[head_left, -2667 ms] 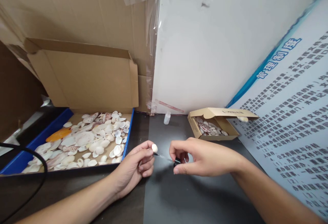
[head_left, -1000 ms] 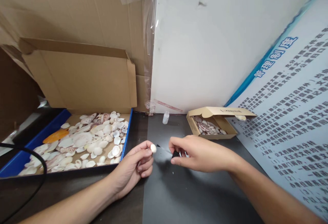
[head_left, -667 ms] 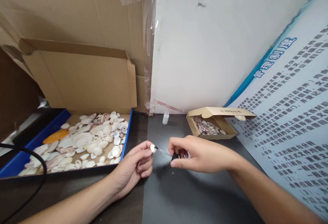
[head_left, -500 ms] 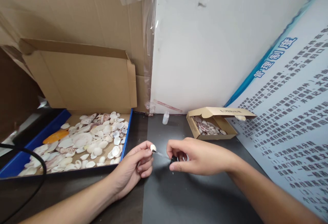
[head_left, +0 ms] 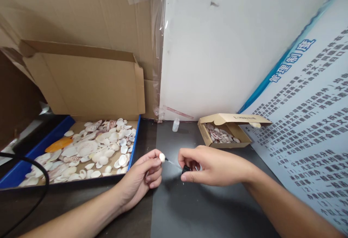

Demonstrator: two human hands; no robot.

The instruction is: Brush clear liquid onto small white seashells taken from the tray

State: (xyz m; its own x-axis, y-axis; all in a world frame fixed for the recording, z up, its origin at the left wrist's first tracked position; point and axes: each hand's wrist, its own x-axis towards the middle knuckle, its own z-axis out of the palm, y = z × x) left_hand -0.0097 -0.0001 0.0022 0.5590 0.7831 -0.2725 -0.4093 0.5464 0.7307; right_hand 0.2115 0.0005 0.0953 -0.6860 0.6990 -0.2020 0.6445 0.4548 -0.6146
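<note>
My left hand [head_left: 146, 172] pinches a small whitish shell [head_left: 162, 157] between thumb and forefinger, its other fingers curled. Facing it, my right hand [head_left: 206, 166] is closed on the black cap of a thin applicator brush [head_left: 185, 169]. The brush's clear stem points left, and its dark tip is at or very near the shell's right edge; I cannot tell whether they touch. Beyond the hands stands a small clear bottle [head_left: 175, 125] with a whitish label and no cap on it.
At left, a blue-sided cardboard box [head_left: 134, 136] with a raised lid holds many shells and one orange piece. A smaller open carton [head_left: 231, 145] with shells stands at back right. A black cable [head_left: 48, 180] loops at far left. A printed board [head_left: 307, 122] stands at right.
The brush and my right hand have shifted slightly right. The shell has turned a little in my left fingers and shows more of its pale surface.
</note>
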